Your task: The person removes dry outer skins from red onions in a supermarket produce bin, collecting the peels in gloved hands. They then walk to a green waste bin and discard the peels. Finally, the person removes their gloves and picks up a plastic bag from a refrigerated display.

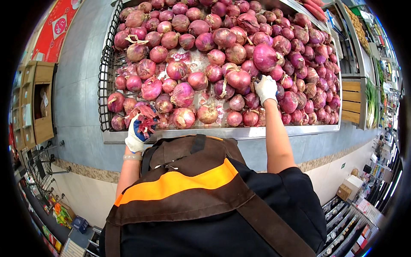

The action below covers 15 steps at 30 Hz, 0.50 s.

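Red onions (pixel 208 41) of many sizes lie heaped in a metal-edged display bin (pixel 289 129) before me. My left hand (pixel 136 133), in a white and blue work glove, is at the bin's near left edge, gripping a bunch of loose dry onion skins (pixel 146 120). My right hand (pixel 266 88), gloved the same way, reaches into the heap right of centre. Its fingertips are partly hidden among the onions, so a hold on one is not certain. Just beyond it rests a large, shiny purple onion (pixel 265 57).
A black wire mesh divider (pixel 106 77) walls the bin's left side. Scraps of skin (pixel 205 96) litter the bin floor between onions. To the right stand a slatted wooden crate (pixel 350 99) and green onions (pixel 371 102). Wooden shelving (pixel 43 102) is at the left.
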### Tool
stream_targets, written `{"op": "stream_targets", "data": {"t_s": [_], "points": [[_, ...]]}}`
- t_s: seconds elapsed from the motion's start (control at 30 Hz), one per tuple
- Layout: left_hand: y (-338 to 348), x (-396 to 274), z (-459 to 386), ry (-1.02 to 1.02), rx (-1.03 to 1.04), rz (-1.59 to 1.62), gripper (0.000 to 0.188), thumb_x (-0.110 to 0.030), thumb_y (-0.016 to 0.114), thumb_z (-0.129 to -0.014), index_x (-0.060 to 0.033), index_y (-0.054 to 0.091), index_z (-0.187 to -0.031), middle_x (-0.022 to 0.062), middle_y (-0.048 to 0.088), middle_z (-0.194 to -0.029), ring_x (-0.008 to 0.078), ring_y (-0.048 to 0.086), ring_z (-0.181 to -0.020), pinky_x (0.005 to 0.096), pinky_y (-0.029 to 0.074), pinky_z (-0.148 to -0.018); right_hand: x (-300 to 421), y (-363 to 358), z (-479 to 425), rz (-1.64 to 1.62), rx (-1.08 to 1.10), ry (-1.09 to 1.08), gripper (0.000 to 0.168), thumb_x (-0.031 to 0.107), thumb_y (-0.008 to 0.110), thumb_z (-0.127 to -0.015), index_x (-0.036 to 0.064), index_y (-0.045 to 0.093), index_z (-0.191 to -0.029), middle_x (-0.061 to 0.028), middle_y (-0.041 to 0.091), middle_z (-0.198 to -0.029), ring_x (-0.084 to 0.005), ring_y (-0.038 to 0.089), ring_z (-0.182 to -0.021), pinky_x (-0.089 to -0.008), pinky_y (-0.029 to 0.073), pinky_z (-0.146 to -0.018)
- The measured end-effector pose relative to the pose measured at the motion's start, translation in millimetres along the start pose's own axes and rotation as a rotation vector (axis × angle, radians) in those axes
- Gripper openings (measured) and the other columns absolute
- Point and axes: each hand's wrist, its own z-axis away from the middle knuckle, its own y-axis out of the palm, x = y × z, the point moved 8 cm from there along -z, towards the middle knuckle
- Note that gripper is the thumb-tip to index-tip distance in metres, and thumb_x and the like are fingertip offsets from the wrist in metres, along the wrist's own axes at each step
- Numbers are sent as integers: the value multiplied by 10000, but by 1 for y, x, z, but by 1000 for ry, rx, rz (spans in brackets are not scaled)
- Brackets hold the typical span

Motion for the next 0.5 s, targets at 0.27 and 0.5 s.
{"op": "stream_targets", "data": {"t_s": [0.27, 0.5], "points": [[-11, 7, 3, -25, -37, 58, 262, -193, 369, -984, -41, 562, -1077, 95, 646, -984, 213, 648, -855, 318, 547, -683, -13, 67, -35, -197, 279, 201, 324, 214, 617, -731, -18, 677, -949, -271, 641, -1000, -382, 634, -965, -436, 508, -852], [-6, 18, 4, -166, -28, 251, 283, -208, 410, -969, -22, 570, -1111, 106, 659, -983, 199, 660, -766, 315, 546, -562, -2, -12, 0, -564, -103, 54, 171, 144, 706, -764, 21, 635, -860, -149, 654, -836, -290, 637, -770, -375, 499, -759]]}}
